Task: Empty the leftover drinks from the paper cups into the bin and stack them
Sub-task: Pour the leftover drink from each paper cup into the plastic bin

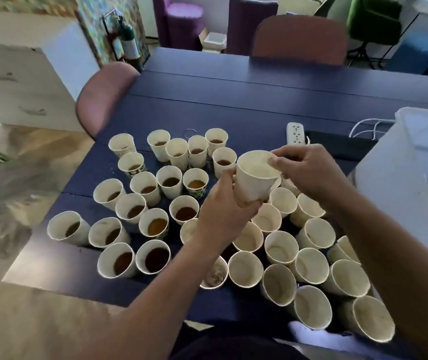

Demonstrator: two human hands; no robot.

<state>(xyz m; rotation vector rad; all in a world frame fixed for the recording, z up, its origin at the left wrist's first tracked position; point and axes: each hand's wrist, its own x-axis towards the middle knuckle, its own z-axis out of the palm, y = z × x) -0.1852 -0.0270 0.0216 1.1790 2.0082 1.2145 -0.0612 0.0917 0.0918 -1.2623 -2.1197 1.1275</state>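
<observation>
Matt off-white paper is seen in the cups point(257, 178), their inner walls smooth. A smooth, faintly sheened dark blue surface is shown by the bench point(233, 100). Translucent white plastic forms the bin point(394, 203) at right. Glossy white plastic is seen on the power strip point(296, 133).

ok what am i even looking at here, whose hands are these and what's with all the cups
There is no machine here. The single picture comes from a camera worn on a person's head, looking down at their own two bare hands. The left hand grips the side of a paper cup that looks empty, and the right hand pinches its rim. Below them a dark blue table holds many more paper cups: those on the left still have brown drink in them, those on the right look emptied. The white bin at the right edge holds brown liquid.
</observation>
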